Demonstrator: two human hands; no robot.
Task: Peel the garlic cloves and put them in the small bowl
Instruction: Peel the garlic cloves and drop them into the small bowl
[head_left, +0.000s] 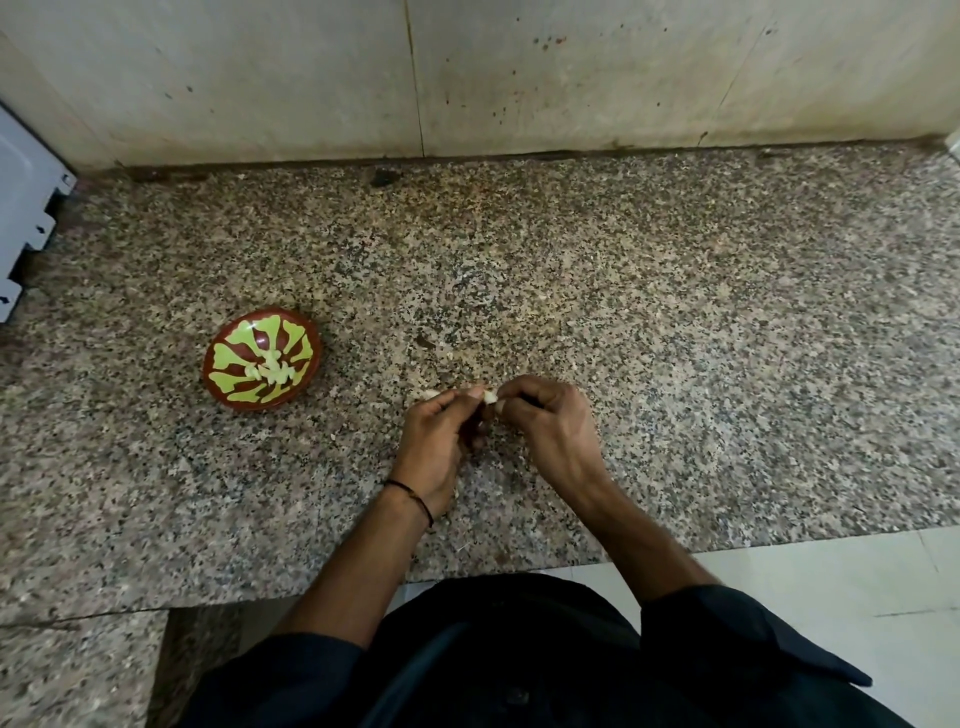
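Item: garlic clove (489, 397) — pale, pinched at the fingertips of both hands just above the granite counter (675, 338), likely so the skin can be picked away. The left hand (436, 436) and right hand (545, 421) are brought together, fingers curled on it. The small bowl (209, 364) sits near, at nine o'clock of the hands — probably for a short drop. Peeled cloves (270, 370) lie at its centre. The wall (571, 78) stands at twelve o'clock.

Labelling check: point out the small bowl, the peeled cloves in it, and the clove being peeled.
small bowl (231, 358): head view, bare inner wall, left side.
peeled cloves (270, 370): head view, middle of the pile.
held clove (489, 397): head view, exposed white part.
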